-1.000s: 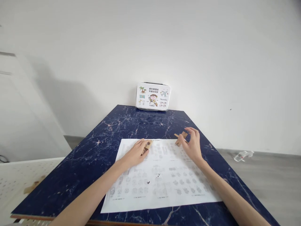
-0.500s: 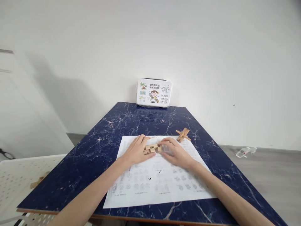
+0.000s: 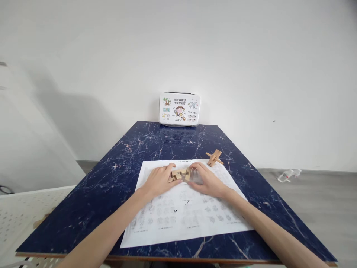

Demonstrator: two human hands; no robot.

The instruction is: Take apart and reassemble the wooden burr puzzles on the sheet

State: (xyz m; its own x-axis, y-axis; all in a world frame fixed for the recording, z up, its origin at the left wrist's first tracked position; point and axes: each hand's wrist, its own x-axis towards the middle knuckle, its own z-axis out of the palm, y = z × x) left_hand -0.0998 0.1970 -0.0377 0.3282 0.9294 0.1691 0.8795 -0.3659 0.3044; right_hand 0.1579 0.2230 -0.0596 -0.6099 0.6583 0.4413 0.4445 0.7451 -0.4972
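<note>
Light notched wooden puzzle pieces [image 3: 177, 175] lie close together over the upper part of a printed paper sheet [image 3: 167, 238]. My left hand [image 3: 158, 180] curls around their left side, thumb in front and fingers behind. On the right, my right hand [image 3: 208, 180] has thumb and fingertips at the ends of another notched wooden piece [image 3: 187, 174], which stands slightly tilted beside the others. Whether the pieces interlock is too small to tell. A brown cross-shaped wooden puzzle [image 3: 214, 158] rests at the sheet's upper right corner, apart from both hands.
The dark blue marbled table [image 3: 173, 143] carries a white illustrated case [image 3: 180, 109] at its far end against the wall. A white perforated surface [image 3: 16, 216] is at the left, with a wooden piece on it. Clear plastic packaging [image 3: 288, 175] lies on the floor at right.
The right-hand wooden piece has tilted, and a gap shows between it and the left pieces. My left hand keeps its grip. The whole view has shifted slightly.
</note>
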